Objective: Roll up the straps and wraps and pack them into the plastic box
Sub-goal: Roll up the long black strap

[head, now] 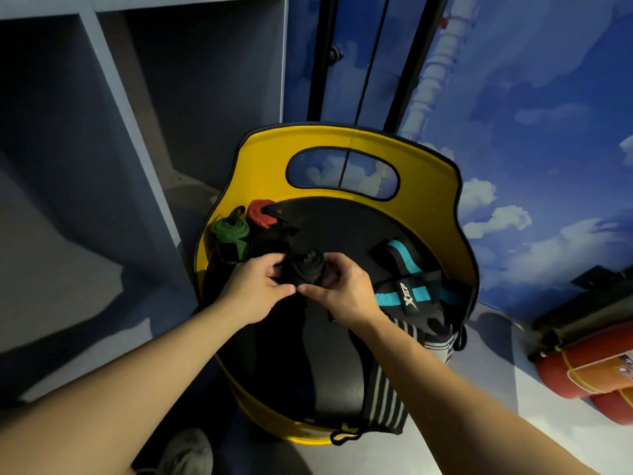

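Roughly halfway I'd say: the yellow box [342, 149] already has the green roll [230, 234] and red roll [261, 214] packed, striped wrap [387, 392] and teal strap [407, 286] still loose, while left hand [255, 286] and right hand [342, 289] each pinch-grip the black wrap [303, 267] over it, nearly rolled.

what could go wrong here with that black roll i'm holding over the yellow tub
1. The black rolled wrap is pinched only at its ends by the left hand and right hand; easing off could let it spring loose.
2. The grey-striped black wrap drapes over the yellow tub's rim and might slide out.
3. The loose teal-and-black strap could tangle with whatever is set down beside it.
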The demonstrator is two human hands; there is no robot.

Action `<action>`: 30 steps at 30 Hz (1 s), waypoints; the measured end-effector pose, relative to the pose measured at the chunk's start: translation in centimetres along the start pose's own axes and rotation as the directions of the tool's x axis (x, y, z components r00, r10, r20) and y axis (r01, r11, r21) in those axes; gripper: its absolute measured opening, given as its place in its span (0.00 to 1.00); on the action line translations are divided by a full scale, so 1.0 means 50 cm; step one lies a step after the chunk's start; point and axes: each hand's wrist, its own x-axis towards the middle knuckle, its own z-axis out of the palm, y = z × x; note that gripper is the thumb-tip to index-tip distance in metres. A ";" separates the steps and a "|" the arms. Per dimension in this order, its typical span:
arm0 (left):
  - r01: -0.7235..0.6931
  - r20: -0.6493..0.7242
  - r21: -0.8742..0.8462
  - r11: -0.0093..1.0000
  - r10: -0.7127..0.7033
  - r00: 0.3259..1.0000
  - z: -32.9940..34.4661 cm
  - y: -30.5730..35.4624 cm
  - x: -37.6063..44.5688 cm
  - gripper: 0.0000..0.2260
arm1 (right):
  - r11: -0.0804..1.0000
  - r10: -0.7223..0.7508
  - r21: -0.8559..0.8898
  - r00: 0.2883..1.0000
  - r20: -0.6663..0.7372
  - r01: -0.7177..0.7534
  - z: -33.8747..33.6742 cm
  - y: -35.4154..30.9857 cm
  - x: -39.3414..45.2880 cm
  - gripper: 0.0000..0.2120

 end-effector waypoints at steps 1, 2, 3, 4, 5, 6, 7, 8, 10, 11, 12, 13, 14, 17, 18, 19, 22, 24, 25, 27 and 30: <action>0.007 0.007 0.041 0.999 -0.007 1.000 0.002 -0.009 0.001 0.28 | 0.999 -0.003 -0.046 1.000 0.008 0.003 0.009 0.010 0.001 0.28; 0.013 0.012 0.096 0.995 -0.014 1.000 0.005 -0.017 0.002 0.27 | 0.996 -0.016 -0.088 1.000 0.019 0.018 0.017 0.020 0.000 0.28; 0.020 0.021 0.149 0.989 -0.023 1.000 0.007 -0.025 0.002 0.27 | 0.991 -0.034 -0.126 0.999 0.037 0.038 0.022 0.030 -0.002 0.29; 0.025 0.031 0.180 0.983 -0.031 0.999 0.010 -0.033 0.001 0.25 | 0.987 -0.045 -0.152 0.998 0.053 0.053 0.026 0.038 -0.005 0.31; 0.029 0.038 0.189 0.981 -0.037 0.999 0.015 -0.040 0.001 0.24 | 0.985 -0.042 -0.165 0.997 0.070 0.053 0.030 0.047 -0.008 0.31; 0.030 0.042 0.186 0.982 -0.039 0.998 0.021 -0.044 -0.001 0.22 | 0.984 -0.036 -0.173 0.996 0.080 0.049 0.034 0.054 -0.010 0.32; 0.032 0.039 0.183 0.983 -0.040 0.998 0.026 -0.046 -0.002 0.19 | 0.983 -0.029 -0.178 0.996 0.082 0.043 0.037 0.060 -0.012 0.32; 0.035 0.034 0.179 0.983 -0.042 0.999 0.031 -0.048 -0.001 0.18 | 0.984 -0.024 -0.173 0.997 0.077 0.037 0.041 0.064 -0.013 0.31; 0.036 0.016 0.141 0.989 -0.038 0.999 0.042 -0.052 0.003 0.17 | 0.989 -0.008 -0.149 0.998 0.062 0.018 0.049 0.068 -0.013 0.30; 0.034 0.003 0.115 0.993 -0.035 0.999 0.047 -0.056 0.006 0.17 | 0.989 -0.001 -0.145 0.999 0.054 0.009 0.052 0.070 -0.013 0.29; 0.033 -0.007 0.098 0.995 -0.033 0.999 0.052 -0.058 0.009 0.18 | 0.989 0.000 -0.146 0.999 0.047 0.007 0.053 0.072 -0.012 0.28; 0.028 -0.013 0.089 0.996 -0.027 1.000 0.056 -0.060 0.010 0.20 | 0.988 -0.001 -0.152 0.999 0.046 0.008 0.053 0.076 -0.012 0.28; 0.022 -0.017 0.088 0.996 -0.021 1.000 0.059 -0.063 0.011 0.21 | 0.987 -0.008 -0.162 0.999 0.047 0.015 0.053 0.079 -0.012 0.28; -0.008 -0.017 0.123 0.992 0.010 1.000 0.064 -0.072 0.013 0.21 | 0.980 -0.026 -0.197 0.998 0.048 0.035 0.055 0.087 -0.013 0.27; -0.011 -0.020 0.137 0.990 0.014 1.000 0.065 -0.075 0.012 0.21 | 0.977 -0.036 -0.211 0.998 0.044 0.045 0.058 0.088 -0.014 0.27; -0.009 -0.025 0.145 0.989 0.012 1.000 0.065 -0.077 0.013 0.20 | 0.973 -0.044 -0.227 0.998 0.039 0.051 0.062 0.088 -0.014 0.26; 0.011 -0.028 0.128 0.992 -0.008 1.000 0.064 -0.078 0.013 0.20 | 0.966 -0.043 -0.252 0.999 0.028 0.048 0.070 0.081 -0.015 0.25; 0.030 -0.019 0.114 0.993 -0.028 0.999 0.061 -0.073 0.012 0.19 | 0.967 -0.039 -0.251 0.999 0.037 0.047 0.069 0.076 -0.015 0.25; 0.039 -0.015 0.103 0.994 -0.038 0.999 0.060 -0.072 0.012 0.19 | 0.969 -0.032 -0.244 0.999 0.042 0.041 0.067 0.074 -0.015 0.26; 0.053 -0.002 0.069 0.996 -0.053 0.999 0.057 -0.064 0.011 0.21 | 0.980 -0.005 -0.200 0.999 0.050 0.015 0.061 0.069 -0.019 0.27; 0.068 0.010 0.029 0.997 -0.068 0.998 0.055 -0.046 0.005 0.22 | 0.991 0.021 -0.133 0.998 0.053 -0.014 0.053 0.065 -0.024 0.29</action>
